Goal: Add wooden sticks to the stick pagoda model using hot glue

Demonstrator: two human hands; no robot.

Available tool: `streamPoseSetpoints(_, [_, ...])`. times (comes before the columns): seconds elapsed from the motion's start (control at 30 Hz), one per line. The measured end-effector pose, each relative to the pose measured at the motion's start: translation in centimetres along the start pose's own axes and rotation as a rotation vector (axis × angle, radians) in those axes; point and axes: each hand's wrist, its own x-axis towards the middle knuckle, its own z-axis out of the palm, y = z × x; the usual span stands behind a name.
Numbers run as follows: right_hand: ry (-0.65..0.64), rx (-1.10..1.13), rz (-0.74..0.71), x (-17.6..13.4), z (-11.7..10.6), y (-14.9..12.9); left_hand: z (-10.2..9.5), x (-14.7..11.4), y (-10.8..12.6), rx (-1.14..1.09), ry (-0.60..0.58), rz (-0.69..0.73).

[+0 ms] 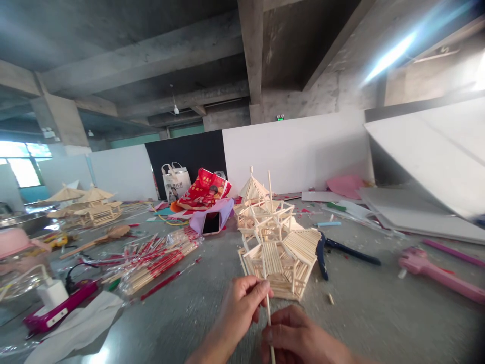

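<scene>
A thin wooden stick (269, 308) runs up and away from me, pinched in both hands. My left hand (246, 298) grips it higher up, between thumb and fingers. Lower down, my right hand (295, 331) closes around the same stick near its bottom end. Just beyond stands a tiered pavilion model (303, 245) built of pale sticks, with a pointed roof on top and slatted roof panels below. The stick's far end overlaps the model in view; whether they touch I cannot tell. Dark-blue-handled pliers (352, 251) lie against the model's right side.
Right of the pliers lies a pink glue gun (435, 273). Wrapped chopsticks (159, 263) spread across the left, near a purple power strip (62, 308) and white paper (78, 328). A phone (211, 223), a red bag (204, 189) and other stick pavilions (94, 207) sit farther back.
</scene>
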Motion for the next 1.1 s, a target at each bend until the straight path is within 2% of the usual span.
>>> streamPoseSetpoints(0.4, [0.037, 0.067, 0.015, -0.2, 0.3, -0.4, 0.3, -0.1, 0.8, -0.031, 0.008, -0.006])
streamPoseSetpoints(0.73, [0.053, 0.015, 0.007, -0.4, 0.5, -0.8, 0.4, -0.2, 0.9, -0.051, 0.031, -0.009])
streamPoseSetpoints(0.9, [-0.009, 0.033, 0.020, -0.1, 0.2, -0.4, 0.1, -0.1, 0.8, -0.063, -0.013, -0.033])
streamPoseSetpoints(1.1, [-0.009, 0.059, 0.065, -0.3, 0.2, -0.6, 0.5, -0.3, 0.9, -0.084, 0.045, -0.043])
